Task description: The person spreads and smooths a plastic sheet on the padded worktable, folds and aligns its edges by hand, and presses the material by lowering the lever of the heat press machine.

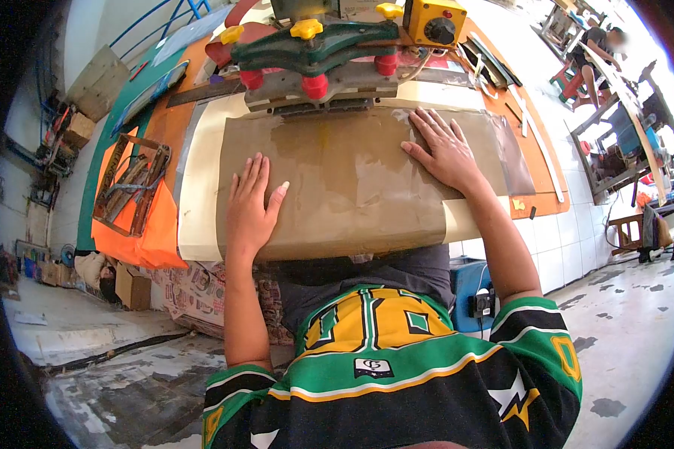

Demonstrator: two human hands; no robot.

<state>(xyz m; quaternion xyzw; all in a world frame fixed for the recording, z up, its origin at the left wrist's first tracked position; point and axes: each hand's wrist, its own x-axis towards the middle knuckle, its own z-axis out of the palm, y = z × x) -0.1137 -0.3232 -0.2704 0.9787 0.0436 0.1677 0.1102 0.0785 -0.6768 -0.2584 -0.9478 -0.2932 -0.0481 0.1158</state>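
Note:
A large brown, slightly glossy sheet [329,179] lies over the table in front of me, its near edge curving down toward my lap. On its left part my left hand [252,209] rests flat, fingers stretched out and thumb apart. My right hand [443,148] lies on the sheet's upper right part with its fingers spread. Neither hand holds anything. Right at the sheet's far edge stands a press-like machine [314,49] with a green crossbar, red feet and yellow knobs. Its dark lower bar [322,106] is close to the sheet; whether they touch I cannot tell.
A yellow control box [434,22] with a black dial sits at the machine's right. Wooden-handled tools lie in a tray [131,183] on orange material at the left. A long white strip [535,142] lies at the right. Another person [595,63] sits at a far bench.

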